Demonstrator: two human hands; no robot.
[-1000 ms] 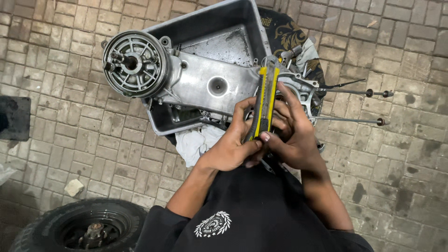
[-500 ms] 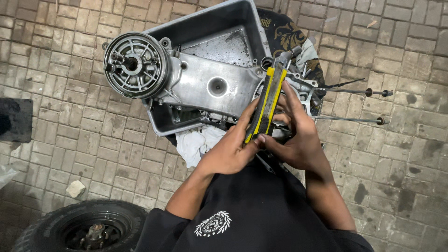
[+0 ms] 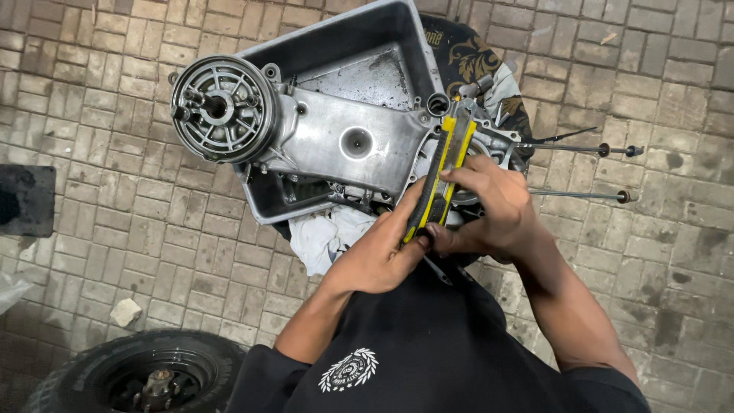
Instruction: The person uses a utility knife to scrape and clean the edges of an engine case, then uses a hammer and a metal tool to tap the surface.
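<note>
Little had shifted since half a second earlier: both hands stayed clasped around the yellow-and-black handled tool (image 3: 442, 177), its tip pressed at the same spot on the casing. The left hand (image 3: 382, 256) was wrapped shut around the lower end of the handle, thumb lying along its side, while the right hand (image 3: 489, 214) was closed over the grip from the other side, fingers curled across it. That doubled grip appeared meant to steady the tool and bear down on it.

Just beyond the hands lay the silver cast-aluminium engine casing (image 3: 348, 149), resting across a dented grey metal tray (image 3: 336, 46), seemingly set there to catch oil and loose parts. A round finned metal hub (image 3: 222, 107) sat at the casing's far-left end, well away from the left hand. Two long thin steel studs (image 3: 581, 172) stuck out past the right hand. A crumpled white rag (image 3: 325, 237) lay beside the left wrist, partly beneath the tray. A black rubber tyre (image 3: 138, 375) sat near the left elbow on the brick-paved floor (image 3: 92, 229).
</note>
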